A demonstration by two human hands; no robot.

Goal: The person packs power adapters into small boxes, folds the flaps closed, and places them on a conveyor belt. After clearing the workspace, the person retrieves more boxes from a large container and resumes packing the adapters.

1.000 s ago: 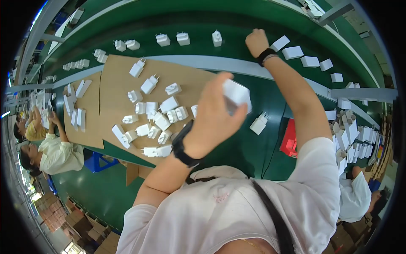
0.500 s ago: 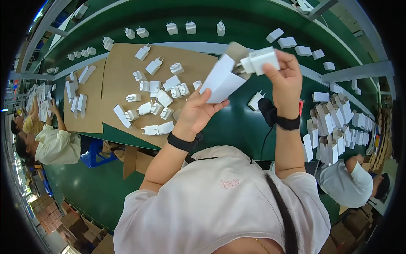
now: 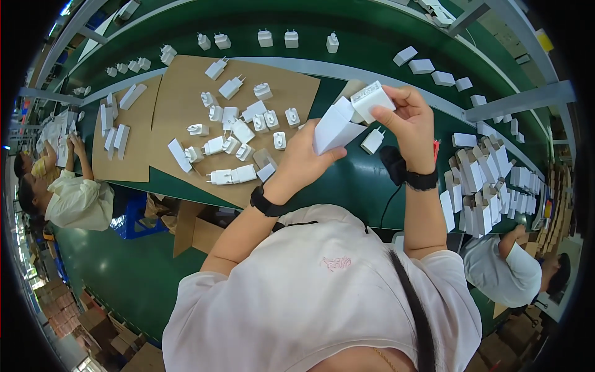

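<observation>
My left hand [image 3: 308, 155] is closed round a small white box [image 3: 336, 126] whose flap stands raised at the upper end. A white plug-in charger [image 3: 371, 101] is gripped between the thumb and fingers of my right hand [image 3: 408, 124]. The charger sits partly in the box's open end; its prongs are hidden inside. Just below, another white charger [image 3: 372, 141] lies on the green table. Left of my hands, several loose chargers [image 3: 242, 131] are spread on a brown cardboard sheet [image 3: 180, 105]. A black band is round each wrist.
Several open white boxes [image 3: 480, 177] are stacked at the right. Chargers [image 3: 265, 38] and closed boxes [image 3: 422, 66] stand along the far green strip. Co-workers sit at the left [image 3: 80, 201] and right [image 3: 505, 270]. Grey metal posts [image 3: 520, 101] frame the bench.
My right hand has brought the charger to the box, and its prong end has gone into the opening. The box in my left hand has tilted more upright. The whole view has shifted slightly.
</observation>
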